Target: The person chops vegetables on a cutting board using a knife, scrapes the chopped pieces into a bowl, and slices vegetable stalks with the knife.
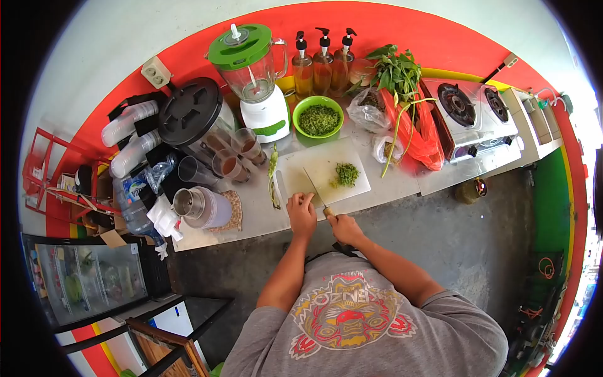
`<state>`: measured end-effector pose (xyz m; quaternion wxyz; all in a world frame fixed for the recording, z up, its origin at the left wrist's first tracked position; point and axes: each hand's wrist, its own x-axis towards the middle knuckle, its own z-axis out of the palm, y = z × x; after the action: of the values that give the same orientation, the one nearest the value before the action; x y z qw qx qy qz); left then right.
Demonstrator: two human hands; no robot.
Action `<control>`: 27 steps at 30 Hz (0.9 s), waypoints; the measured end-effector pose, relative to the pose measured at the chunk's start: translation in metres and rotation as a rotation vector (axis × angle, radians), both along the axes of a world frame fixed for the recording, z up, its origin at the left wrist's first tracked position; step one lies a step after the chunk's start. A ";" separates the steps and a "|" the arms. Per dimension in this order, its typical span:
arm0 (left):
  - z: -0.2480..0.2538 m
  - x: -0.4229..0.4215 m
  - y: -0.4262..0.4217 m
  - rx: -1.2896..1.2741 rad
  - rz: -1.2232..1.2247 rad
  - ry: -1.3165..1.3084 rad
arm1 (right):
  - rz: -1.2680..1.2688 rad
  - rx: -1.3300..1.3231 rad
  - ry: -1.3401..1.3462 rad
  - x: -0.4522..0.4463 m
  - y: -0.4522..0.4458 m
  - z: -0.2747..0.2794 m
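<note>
"Your largest pieces?"

"One pale grey tabletop. One silver two-burner gas stove, right end. One white blender with a green lid, back edge. One white rectangular cutting board, near edge, around the middle."

"Your smaller ones?"

"One round lime-green bowl of chopped greens, just behind the board. One knife with a long blade and light handle, slanting over the board's near edge."

"Your hands?"

"Right hand: closed round the knife handle. Left hand: fingers bent and drawn together at the board's near-left corner, close beside the blade; whether they pinch anything, you cannot tell. Last, one small heap of finely cut green leaves, right half of the board."

"Your step?"

"Cutting greens, by my judgement. Another stroke would call for your left fingertips tucked clear of the edge and your board steady."
</note>
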<state>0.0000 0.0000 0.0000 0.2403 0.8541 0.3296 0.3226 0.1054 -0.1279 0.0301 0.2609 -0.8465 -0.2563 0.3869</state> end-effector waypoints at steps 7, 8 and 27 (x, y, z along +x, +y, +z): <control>0.001 0.018 -0.026 -0.059 0.013 -0.023 | -0.054 -0.028 0.197 0.018 -0.024 0.033; 0.002 0.017 -0.024 -0.067 0.008 -0.017 | -0.014 0.019 0.103 0.016 -0.027 0.018; 0.005 0.004 -0.002 0.010 0.019 -0.040 | -0.161 0.076 0.505 0.003 -0.004 0.020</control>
<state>0.0044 -0.0023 0.0049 0.2393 0.8457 0.3311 0.3434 0.1083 -0.1316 0.0500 0.3780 -0.7305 -0.1295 0.5538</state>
